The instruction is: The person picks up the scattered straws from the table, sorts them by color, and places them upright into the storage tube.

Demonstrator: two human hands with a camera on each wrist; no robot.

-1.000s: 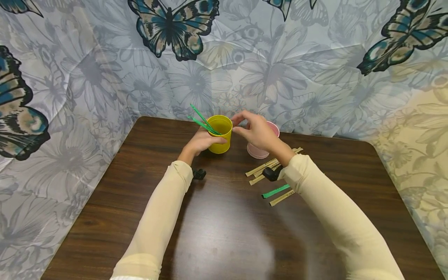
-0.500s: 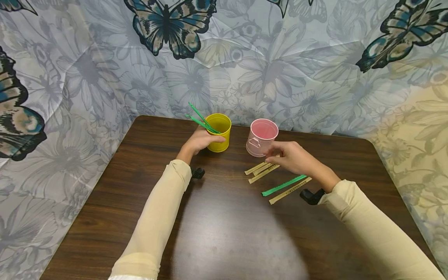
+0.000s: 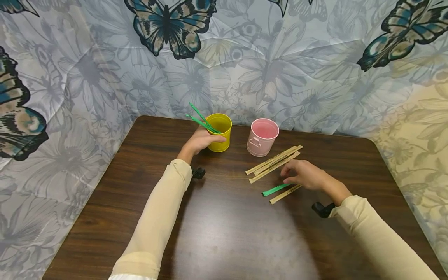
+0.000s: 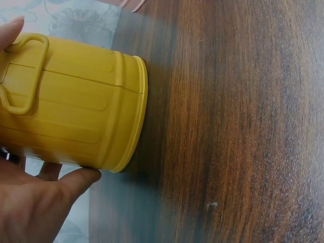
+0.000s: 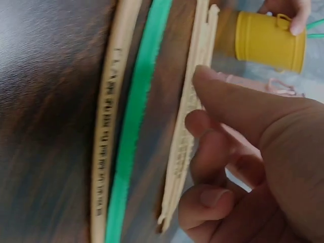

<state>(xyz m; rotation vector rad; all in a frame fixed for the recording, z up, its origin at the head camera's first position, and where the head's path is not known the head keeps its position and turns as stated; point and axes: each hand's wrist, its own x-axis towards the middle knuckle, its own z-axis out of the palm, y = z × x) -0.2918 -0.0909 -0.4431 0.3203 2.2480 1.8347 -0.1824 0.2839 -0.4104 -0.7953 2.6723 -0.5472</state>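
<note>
Work in hand judged partway. Two green strips [image 3: 199, 123] were already in the yellow bucket [image 3: 220, 146], leaning out over its rim; the bucket stood upright on the table [image 3: 224, 233]. The left hand [image 3: 200, 142] gripped its side, fingers and thumb wrapped round the wall.

Outstanding: one green strip on the table [image 3: 275, 189], lying beside a lone tan strip [image 3: 285, 194], plus a cluster of tan strips [image 3: 274, 167] just in front of the pink bucket [image 3: 264, 148]. No strip could be seen inside the pink bucket.

Right hand [image 3: 308, 175]: over the far end of the loose green strip, fingers loosely bent, thumb apart from the forefinger, nothing seen pinched. Contact with the strip: could not tell.
</note>
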